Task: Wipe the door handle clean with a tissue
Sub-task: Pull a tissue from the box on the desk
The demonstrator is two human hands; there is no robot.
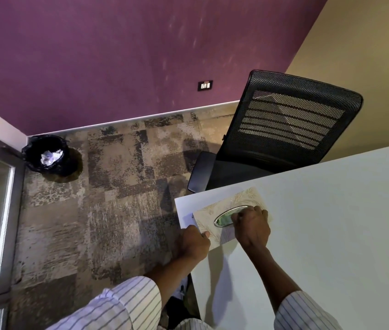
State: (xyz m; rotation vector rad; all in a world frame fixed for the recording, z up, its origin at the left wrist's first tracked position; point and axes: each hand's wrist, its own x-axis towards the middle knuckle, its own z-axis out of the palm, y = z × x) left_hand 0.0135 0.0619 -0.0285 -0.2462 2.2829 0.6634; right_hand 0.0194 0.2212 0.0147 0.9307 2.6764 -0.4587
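A cream patterned tissue box [207, 214] with an oval silver-rimmed opening [223, 219] lies at the near corner of the white desk [331, 222]. My left hand [194, 244] grips the box's near-left edge, thumb on top. My right hand [250, 226] rests on the box with its fingers reaching into the right end of the opening; whether they pinch a tissue is hidden. No tissue shows outside the box. The door handle is not in view; only a grey door frame with glass [3, 210] shows at the far left.
A black mesh office chair [284, 125] stands behind the desk by the beige wall. A black-lined waste bin [47, 154] with crumpled tissues sits in the corner by the purple wall. Patterned carpet [117, 198] lies between the desk and the door.
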